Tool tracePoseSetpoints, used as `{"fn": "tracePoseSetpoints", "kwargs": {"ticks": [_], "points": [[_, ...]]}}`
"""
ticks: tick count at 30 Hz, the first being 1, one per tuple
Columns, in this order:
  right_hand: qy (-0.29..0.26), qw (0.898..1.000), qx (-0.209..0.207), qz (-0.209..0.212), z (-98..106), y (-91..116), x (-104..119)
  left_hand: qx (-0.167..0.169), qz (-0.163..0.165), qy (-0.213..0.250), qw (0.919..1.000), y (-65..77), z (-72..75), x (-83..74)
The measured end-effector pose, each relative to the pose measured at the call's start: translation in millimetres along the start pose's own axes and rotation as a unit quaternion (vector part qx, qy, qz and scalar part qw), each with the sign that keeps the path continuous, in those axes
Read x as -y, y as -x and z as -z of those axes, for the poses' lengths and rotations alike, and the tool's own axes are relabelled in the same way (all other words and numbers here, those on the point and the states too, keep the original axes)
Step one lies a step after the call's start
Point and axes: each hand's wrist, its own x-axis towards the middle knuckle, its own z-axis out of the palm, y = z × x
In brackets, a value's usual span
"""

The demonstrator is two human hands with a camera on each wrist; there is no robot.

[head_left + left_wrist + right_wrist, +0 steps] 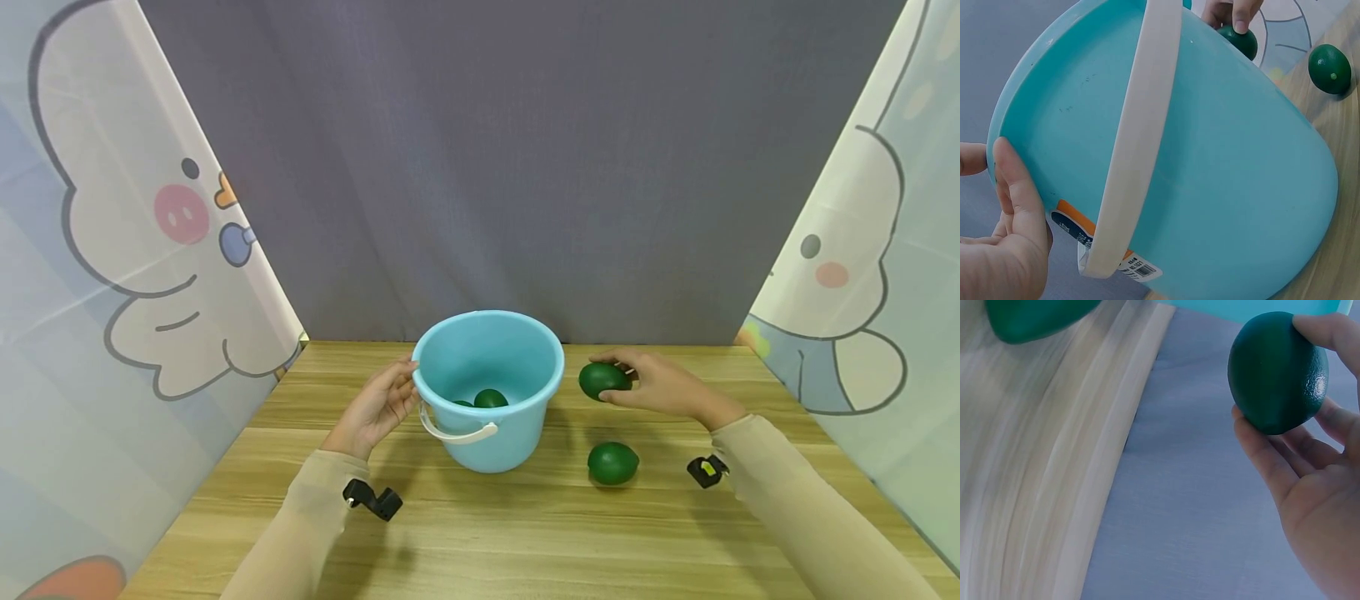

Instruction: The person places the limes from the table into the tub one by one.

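Note:
A light blue bucket (517, 437) stands on the table, with its white handle (1138, 144) hanging down on the near side. My left hand (384, 406) grips the bucket's rim at the left, thumb on one side of the wall and fingers on the other. To the right of the bucket, my right hand (663, 386) holds a dark green lime (1277, 374) between thumb and fingers, raised over the table. Another lime (612, 463) lies on the table below that hand. Inside the bucket, a lime (491, 398) shows at the bottom, and part of another is half hidden by the near wall.
The wooden table (480, 542) ends at a dark grey curtain (480, 167) behind the bucket. Cartoon-printed sheets (120, 275) hang at both sides. A printed label (1141, 267) is stuck on the bucket near the handle.

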Motion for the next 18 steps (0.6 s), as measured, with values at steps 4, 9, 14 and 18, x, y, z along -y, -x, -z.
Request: {"fn": "tracePoseSetpoints", "kwargs": {"ticks": [4,9,14,18], "points": [[0.004,1.0,-0.003,0.0,3.7,0.5,3.9,0.0,0.0,0.001,1.0,-0.8,0.2,0.2],[0.008,1.0,-0.007,0.008,6.5,0.1,6.8,0.0,0.0,0.001,1.0,-0.9,0.1,0.3],[0.018,0.999,-0.021,0.026,8.5,-1.0,8.2,0.0,-0.001,0.003,1.0,-1.1,-0.1,0.8],[0.019,0.999,-0.028,0.039,10.7,-1.9,10.5,-0.002,-0.001,0.007,1.0,-1.1,-0.4,1.3]]}}
